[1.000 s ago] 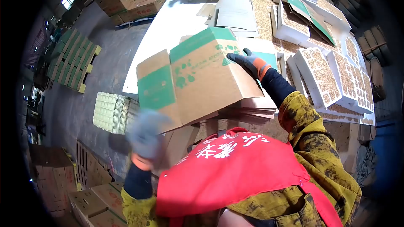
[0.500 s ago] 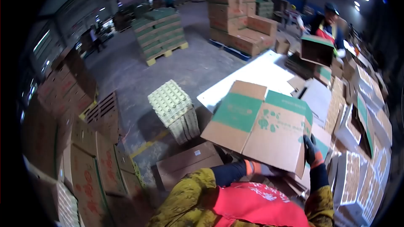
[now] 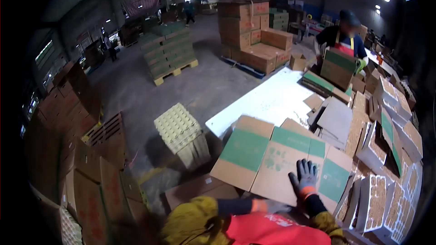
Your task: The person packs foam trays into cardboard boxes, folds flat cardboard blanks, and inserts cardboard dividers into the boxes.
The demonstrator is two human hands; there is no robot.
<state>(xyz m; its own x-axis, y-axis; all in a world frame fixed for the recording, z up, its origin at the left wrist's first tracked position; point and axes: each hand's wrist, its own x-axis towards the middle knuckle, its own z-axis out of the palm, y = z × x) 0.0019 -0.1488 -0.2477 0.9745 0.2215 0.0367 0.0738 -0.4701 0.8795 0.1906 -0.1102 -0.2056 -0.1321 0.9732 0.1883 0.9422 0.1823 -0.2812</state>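
A flattened cardboard carton (image 3: 240, 154) with green bands and green print lies in front of me, spread open along its folds. My right hand (image 3: 304, 177), in a grey and orange glove, rests on its printed panel with the fingers spread. Close to the carton's lower edge is my left hand (image 3: 274, 206), gloved too; it is blurred and its fingers cannot be made out. Under the carton is the white tabletop (image 3: 254, 102), which reaches away toward the far worker.
Stacked egg trays (image 3: 179, 129) stand on the floor left of the table. A closed brown box (image 3: 200, 190) sits nearer me. White-edged trays (image 3: 374, 199) crowd the right side. Across the table a person (image 3: 349, 36) handles a green-banded box (image 3: 338, 68). Loaded pallets (image 3: 168, 54) stand behind.
The carton has gone from tilted up in my hands to lying flatter. My right hand has left its right edge and now lies open on top. The far person's box has turned.
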